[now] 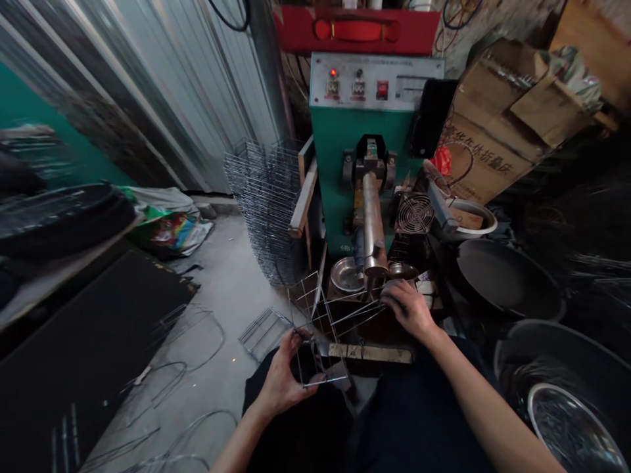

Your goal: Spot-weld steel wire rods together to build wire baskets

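1. Subject: a welded steel-wire frame (319,322), open and boxy, spans both hands just in front of the green spot-welding machine (335,164). Its rods reach toward the lower tip of the machine's steel electrode arm (373,226). No bend or loose rod can be made out.
2. Left hand (280,374): nearest the person, left of the machine; fingers closed around the frame's near end, apparently bearing its weight.
3. Right hand (409,309): palm down over the rods, beside the electrode arm; fingers curled on the wire. Whether they are closed around a rod cannot be told. This placing seems to steady the far end.
4. Left of the machine: a tall stack of wire racks (266,210) stands upright, apparently kept within reach. A flat wire grid (263,334) and bent wire lengths (187,341) lie on the concrete floor (231,282).
5. Right of the machine: a cooling fan (415,213) faces the electrode arm, perhaps for heat; a black wok (507,279) sits lower down — its purpose is unclear.
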### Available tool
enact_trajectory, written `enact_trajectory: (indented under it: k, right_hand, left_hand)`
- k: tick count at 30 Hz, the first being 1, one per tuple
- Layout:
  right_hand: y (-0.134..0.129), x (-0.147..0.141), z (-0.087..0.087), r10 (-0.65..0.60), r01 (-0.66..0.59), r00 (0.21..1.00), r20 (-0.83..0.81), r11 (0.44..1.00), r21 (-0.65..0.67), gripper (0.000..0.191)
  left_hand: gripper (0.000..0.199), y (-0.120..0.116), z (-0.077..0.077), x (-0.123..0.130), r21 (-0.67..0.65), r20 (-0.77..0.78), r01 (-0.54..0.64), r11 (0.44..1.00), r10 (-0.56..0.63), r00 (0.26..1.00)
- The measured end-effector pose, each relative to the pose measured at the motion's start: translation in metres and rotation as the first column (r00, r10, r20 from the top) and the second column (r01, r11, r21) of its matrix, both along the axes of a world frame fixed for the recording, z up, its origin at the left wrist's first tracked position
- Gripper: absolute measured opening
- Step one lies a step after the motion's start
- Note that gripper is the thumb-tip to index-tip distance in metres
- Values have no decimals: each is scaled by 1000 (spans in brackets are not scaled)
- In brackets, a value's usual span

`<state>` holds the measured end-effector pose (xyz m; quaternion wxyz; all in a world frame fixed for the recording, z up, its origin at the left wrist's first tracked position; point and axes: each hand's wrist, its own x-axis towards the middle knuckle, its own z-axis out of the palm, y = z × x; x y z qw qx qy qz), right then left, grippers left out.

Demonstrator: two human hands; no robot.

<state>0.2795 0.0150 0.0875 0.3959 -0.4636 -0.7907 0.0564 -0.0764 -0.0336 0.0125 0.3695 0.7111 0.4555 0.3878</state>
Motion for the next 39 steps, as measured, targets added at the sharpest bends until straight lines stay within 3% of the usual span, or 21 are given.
enact_trajectory:
  k: [7, 12, 17, 23, 31, 39]
  right_hand:
    - [1, -4, -1, -29, 30, 999, 19, 999, -36, 10]
    - [0, -4, 8, 7, -4, 999, 35, 995, -96, 8]
    - [5, 0, 14, 10, -4, 999, 39, 989, -147, 11]
    - [14, 7, 10, 82, -52, 990, 116, 969, -241, 27]
    - [18, 3, 10, 80, -63, 993, 89, 981, -182, 31]
    - [23, 1, 2, -10, 35, 981, 194, 992, -124, 28]
  left_hand:
    - [89, 3, -10, -1, 35, -8, -11, 999, 12, 1000]
    - [99, 4, -18, -3, -17, 13, -28, 999, 28, 1000]
    - [91, 4, -8, 0, 33, 5, 8, 999, -8, 1000]
    - [95, 4, -2, 0, 65, -20, -58, 996, 60, 998]
    - [96, 4, -10, 1, -11, 65, -40, 999, 41, 997]
    - [95, 6, -8, 6, -44, 67, -39, 998, 42, 997]
